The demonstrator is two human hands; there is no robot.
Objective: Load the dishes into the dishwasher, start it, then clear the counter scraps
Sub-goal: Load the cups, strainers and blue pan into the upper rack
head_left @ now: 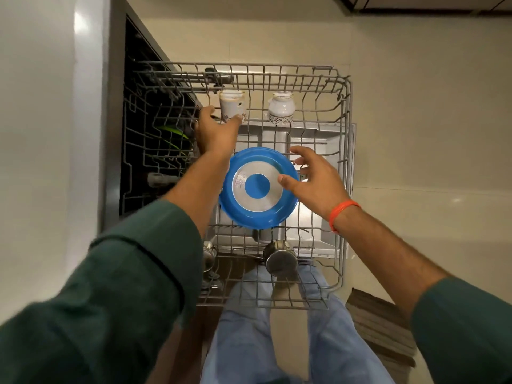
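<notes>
The grey wire dishwasher rack (345, 112) is pulled out in front of me. My left hand (214, 131) grips a white patterned cup (231, 105) at the rack's far left. A second white cup (281, 108) sits upside down to its right. A blue pan (257, 187) lies bottom-up in the middle of the rack, showing its silver base ring. My right hand (310, 178) hovers at the pan's right rim, fingers spread, thumb over the base. Whether it touches the pan is unclear.
A steel cup (279, 259) lies on its side at the rack's near edge, another steel item (209, 254) to its left. The dark dishwasher cavity (149, 128) opens at the left. A brown mat (379, 325) lies on the beige floor at right.
</notes>
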